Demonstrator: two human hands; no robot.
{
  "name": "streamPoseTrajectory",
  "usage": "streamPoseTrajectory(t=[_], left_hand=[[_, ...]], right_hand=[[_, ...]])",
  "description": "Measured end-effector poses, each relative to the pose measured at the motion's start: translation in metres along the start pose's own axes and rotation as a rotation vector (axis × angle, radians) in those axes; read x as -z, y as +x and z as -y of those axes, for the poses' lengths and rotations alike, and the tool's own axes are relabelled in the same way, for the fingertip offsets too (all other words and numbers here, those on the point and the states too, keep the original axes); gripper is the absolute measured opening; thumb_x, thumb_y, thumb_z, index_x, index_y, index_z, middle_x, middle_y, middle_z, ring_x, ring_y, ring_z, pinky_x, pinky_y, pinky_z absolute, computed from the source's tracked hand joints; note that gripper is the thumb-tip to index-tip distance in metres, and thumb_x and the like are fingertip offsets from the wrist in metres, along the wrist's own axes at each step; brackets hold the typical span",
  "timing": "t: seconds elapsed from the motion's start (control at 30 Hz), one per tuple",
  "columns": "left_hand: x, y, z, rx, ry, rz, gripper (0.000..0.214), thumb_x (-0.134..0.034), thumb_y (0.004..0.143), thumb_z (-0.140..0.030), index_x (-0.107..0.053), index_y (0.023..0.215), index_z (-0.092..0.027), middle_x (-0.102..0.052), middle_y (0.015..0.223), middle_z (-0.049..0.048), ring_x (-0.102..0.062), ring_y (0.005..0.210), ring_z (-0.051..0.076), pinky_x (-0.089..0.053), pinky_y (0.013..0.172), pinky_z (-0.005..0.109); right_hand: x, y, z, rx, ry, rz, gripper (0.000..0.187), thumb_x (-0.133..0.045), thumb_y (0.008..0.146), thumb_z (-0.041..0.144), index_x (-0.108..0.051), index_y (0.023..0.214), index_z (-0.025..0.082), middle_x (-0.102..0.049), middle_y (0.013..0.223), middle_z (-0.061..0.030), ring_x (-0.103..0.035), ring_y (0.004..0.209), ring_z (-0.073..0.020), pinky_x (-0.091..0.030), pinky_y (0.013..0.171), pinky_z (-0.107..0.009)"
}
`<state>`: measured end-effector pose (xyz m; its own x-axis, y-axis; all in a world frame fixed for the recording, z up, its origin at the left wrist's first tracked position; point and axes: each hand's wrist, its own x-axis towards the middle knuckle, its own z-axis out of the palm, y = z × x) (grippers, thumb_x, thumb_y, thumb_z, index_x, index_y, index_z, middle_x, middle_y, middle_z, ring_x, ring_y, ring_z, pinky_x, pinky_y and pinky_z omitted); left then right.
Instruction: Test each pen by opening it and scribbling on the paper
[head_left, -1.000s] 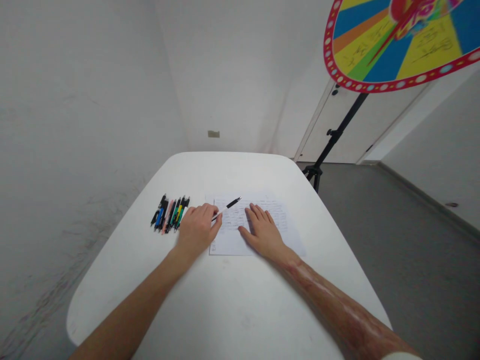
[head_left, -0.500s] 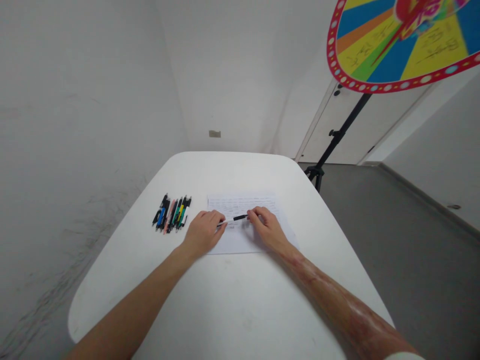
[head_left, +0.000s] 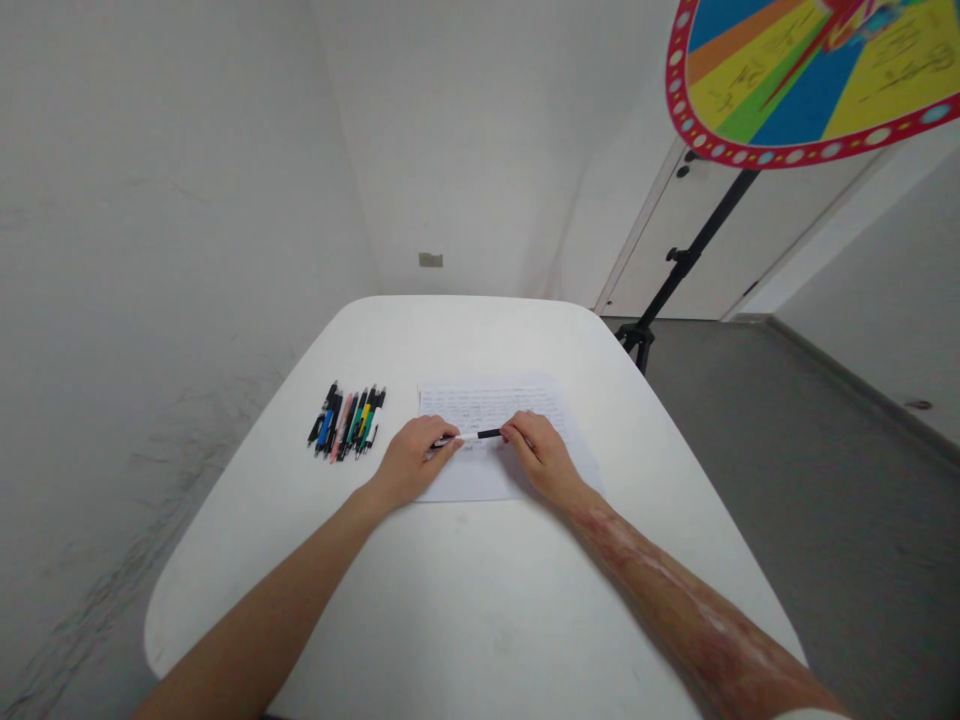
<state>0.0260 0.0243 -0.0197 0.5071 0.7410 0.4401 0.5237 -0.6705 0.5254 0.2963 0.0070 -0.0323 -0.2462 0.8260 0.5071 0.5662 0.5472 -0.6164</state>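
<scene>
A slim white pen with a black cap [head_left: 480, 435] is held level between both hands, just above a sheet of handwritten paper [head_left: 495, 405] on the white table [head_left: 465, 590]. My left hand [head_left: 416, 460] pinches the white barrel end. My right hand [head_left: 536, 455] pinches the black cap end. Both hands rest over the near half of the sheet.
A row of several coloured pens [head_left: 347, 421] lies on the table left of the paper. A colourful prize wheel [head_left: 817, 75] on a black tripod stand [head_left: 679, 275] rises at the table's far right corner. White walls close the left and back; grey floor [head_left: 810, 480] lies to the right.
My right hand lifted from lying flat on the paper and closed on the pen's black end. The pen swung from pointing up-right to level between both hands.
</scene>
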Motion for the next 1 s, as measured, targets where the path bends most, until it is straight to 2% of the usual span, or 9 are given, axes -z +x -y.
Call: streamPoseTrajectory(t=[0.13,0.2,0.33,0.5,0.67,0.73,0.83,0.93,1.0], left_hand=[[0.0032,0.0017,-0.0021,0.051,-0.086,0.029,0.035,-0.049,0.116,-0.036,-0.072,0.094,-0.022,-0.076,0.095,0.0056,-0.069,0.096,0.023,-0.052,0.091,0.037],[0.0021,0.0005,-0.0026,0.066,-0.088,0.006,0.036,-0.051,0.115,-0.039,-0.071,0.091,-0.022,-0.074,0.091,0.0046,-0.068,0.091,0.022,-0.052,0.088,0.036],[-0.0024,-0.0034,-0.0009,0.104,-0.08,-0.088,0.024,-0.072,0.105,-0.047,-0.072,0.108,-0.023,-0.076,0.098,0.0031,-0.068,0.083,0.02,-0.053,0.082,0.033],[-0.0041,-0.0045,0.0032,0.114,-0.087,-0.074,0.024,-0.062,0.111,-0.044,-0.074,0.104,-0.024,-0.08,0.1,0.0039,-0.074,0.096,0.022,-0.054,0.09,0.034],[-0.0021,-0.0046,0.0021,0.181,-0.149,-0.094,0.027,-0.072,0.104,-0.048,-0.073,0.117,-0.025,-0.08,0.103,0.0026,-0.072,0.085,0.019,-0.054,0.082,0.031],[-0.0008,-0.0042,0.0007,0.161,-0.17,-0.082,0.024,-0.066,0.107,-0.047,-0.074,0.109,-0.024,-0.08,0.102,0.0029,-0.073,0.089,0.02,-0.053,0.084,0.031],[0.0002,-0.0038,-0.0007,0.179,-0.175,-0.054,0.034,-0.056,0.112,-0.046,-0.074,0.094,-0.023,-0.078,0.093,0.0027,-0.072,0.088,0.02,-0.052,0.083,0.031],[-0.0008,-0.0047,-0.0007,0.241,-0.197,-0.094,0.027,-0.071,0.103,-0.051,-0.074,0.105,-0.024,-0.078,0.095,0.0017,-0.07,0.083,0.019,-0.052,0.077,0.029],[-0.0014,-0.0051,-0.0008,0.24,-0.21,-0.118,0.031,-0.078,0.098,-0.052,-0.073,0.111,-0.024,-0.078,0.101,0.002,-0.069,0.084,0.018,-0.052,0.077,0.028]], right_hand=[[0.0,0.0001,0.0006,0.033,-0.001,0.016,0.03,-0.05,0.115,0.034,-0.065,0.09,0.025,-0.07,0.085,-0.0034,-0.062,0.082,-0.0232,-0.043,0.082,-0.038],[0.0002,0.0003,0.0008,0.036,0.003,0.024,0.031,-0.05,0.115,0.034,-0.065,0.09,0.025,-0.07,0.084,-0.0032,-0.062,0.082,-0.0231,-0.043,0.083,-0.038],[0.0009,0.0004,0.0014,0.01,0.017,0.015,0.032,-0.048,0.116,0.035,-0.064,0.09,0.025,-0.07,0.085,-0.0036,-0.063,0.083,-0.0234,-0.044,0.084,-0.038],[0.0011,0.0,0.0022,0.0,0.039,0.032,0.031,-0.049,0.115,0.035,-0.067,0.092,0.025,-0.072,0.088,-0.0042,-0.064,0.086,-0.0239,-0.045,0.085,-0.039],[0.0006,-0.0003,0.0018,-0.036,0.058,0.02,0.029,-0.049,0.115,0.035,-0.069,0.095,0.025,-0.073,0.09,-0.0046,-0.065,0.087,-0.0244,-0.046,0.086,-0.039],[0.0006,-0.0004,0.0016,-0.047,0.061,0.026,0.029,-0.05,0.115,0.035,-0.07,0.095,0.025,-0.073,0.09,-0.0046,-0.065,0.088,-0.0245,-0.046,0.087,-0.039],[0.0007,-0.0007,0.0012,-0.049,0.062,0.033,0.028,-0.052,0.114,0.037,-0.071,0.097,0.025,-0.074,0.091,-0.0049,-0.065,0.09,-0.0249,-0.047,0.088,-0.039],[0.0008,-0.0009,0.0,-0.054,0.069,0.019,0.026,-0.053,0.114,0.038,-0.073,0.101,0.025,-0.075,0.094,-0.0052,-0.066,0.091,-0.0248,-0.047,0.089,-0.039],[0.0009,-0.0008,-0.0008,-0.057,0.076,0.006,0.027,-0.054,0.114,0.038,-0.073,0.102,0.025,-0.076,0.095,-0.0051,-0.066,0.09,-0.0245,-0.048,0.089,-0.039]])
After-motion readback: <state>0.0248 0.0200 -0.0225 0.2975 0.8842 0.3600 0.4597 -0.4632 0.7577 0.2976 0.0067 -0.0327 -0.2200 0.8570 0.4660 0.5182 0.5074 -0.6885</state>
